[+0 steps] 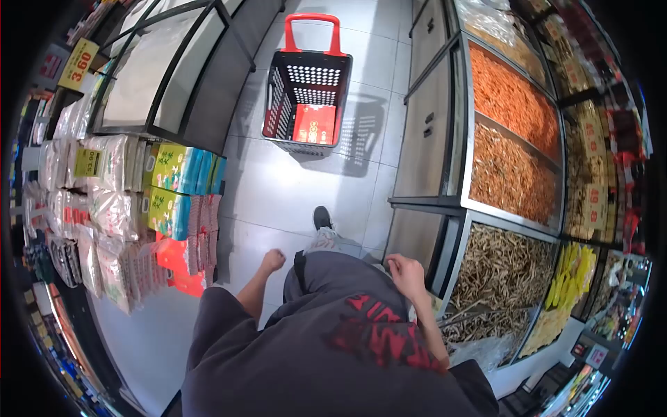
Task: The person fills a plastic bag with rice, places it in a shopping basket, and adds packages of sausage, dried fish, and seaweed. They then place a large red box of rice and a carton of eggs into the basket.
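My left hand (pixel 274 260) hangs beside my left hip, its fingers curled into a loose fist with nothing showing in it. On the other side, my right hand (pixel 408 273) is near my right hip, fingers bent inward and holding nothing visible. It is nearest the bin of dried small fish (pixel 501 263), but apart from it. Ahead on the floor stands a black shopping basket (pixel 308 97) with a red handle (pixel 313 18) raised. A red printed package (pixel 316 125) lies at its bottom. Neither hand touches the basket.
Bins of orange dried goods (pixel 511 97) and brown dried goods (pixel 511 170) line the right side. Stacked bagged goods (pixel 111 208) and green packs (pixel 167 191) stand at left, below a shelf frame (pixel 156 76). Tiled floor (pixel 257 181) runs between.
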Demonstrator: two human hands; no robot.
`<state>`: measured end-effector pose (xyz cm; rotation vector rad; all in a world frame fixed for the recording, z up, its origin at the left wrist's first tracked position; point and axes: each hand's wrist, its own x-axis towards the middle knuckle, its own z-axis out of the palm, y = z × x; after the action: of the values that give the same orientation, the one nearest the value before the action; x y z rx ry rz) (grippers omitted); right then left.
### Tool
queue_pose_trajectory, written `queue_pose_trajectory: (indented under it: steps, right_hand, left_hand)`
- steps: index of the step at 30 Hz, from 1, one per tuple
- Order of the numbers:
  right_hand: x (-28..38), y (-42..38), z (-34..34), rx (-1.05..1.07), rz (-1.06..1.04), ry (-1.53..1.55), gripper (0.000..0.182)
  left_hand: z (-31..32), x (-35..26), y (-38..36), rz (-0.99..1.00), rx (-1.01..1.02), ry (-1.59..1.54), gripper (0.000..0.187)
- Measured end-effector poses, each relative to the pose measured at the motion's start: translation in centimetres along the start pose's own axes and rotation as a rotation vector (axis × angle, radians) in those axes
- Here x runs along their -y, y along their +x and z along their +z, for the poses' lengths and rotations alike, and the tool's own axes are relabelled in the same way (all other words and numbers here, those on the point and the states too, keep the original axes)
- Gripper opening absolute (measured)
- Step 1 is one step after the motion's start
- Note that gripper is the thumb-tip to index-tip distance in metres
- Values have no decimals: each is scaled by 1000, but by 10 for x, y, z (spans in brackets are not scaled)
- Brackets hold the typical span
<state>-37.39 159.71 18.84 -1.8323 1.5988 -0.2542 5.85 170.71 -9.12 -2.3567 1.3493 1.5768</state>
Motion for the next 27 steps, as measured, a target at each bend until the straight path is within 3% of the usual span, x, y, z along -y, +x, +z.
queue_pose_trajectory:
  steps: [2, 5, 7, 11, 13, 17, 19, 21, 22, 23, 25, 27]
  right_hand:
    - [-12, 39, 5, -14, -108, -15, 14]
    - [-34, 84, 0, 64, 58, -91, 15]
    - [-53, 111, -10, 53, 44, -170, 15]
    - [-74, 181, -32, -29, 133, -224, 14]
    - [-74, 229, -52, -8, 231, -178, 29]
    - [-93, 353, -89, -96, 127, -55, 33]
    - [-106, 427, -114, -100, 67, -47, 33]
    - [-112, 487, -146, 63, 16, -93, 29]
    - [-105, 515, -166, 136, 47, -252, 27]
    - [-111, 541, -178, 100, -24, -228, 28]
    - [-97, 587, -215, 141, -25, 77, 32]
    - [-97, 633, -231, 106, -126, -1, 33]
  left_hand:
    - [-15, -58, 48, 59, -137, -199, 26]
    - [-72, -166, 87, 200, -60, -440, 17]
    - [-112, -229, 96, 334, -21, -533, 12]
    - [-158, -314, 141, 431, 7, -525, 14]
    - [-183, -359, 162, 480, 45, -532, 16]
    - [-241, -462, 216, 505, 71, -563, 18]
    - [-271, -511, 254, 540, -9, -498, 25]
    - [-298, -558, 292, 513, -105, -638, 38]
    - [-316, -586, 304, 402, -104, -732, 48]
    - [-332, -613, 317, 287, -151, -826, 57]
    - [-358, -652, 359, 261, -344, -870, 77]
    - [-393, -688, 392, 117, -573, -948, 101]
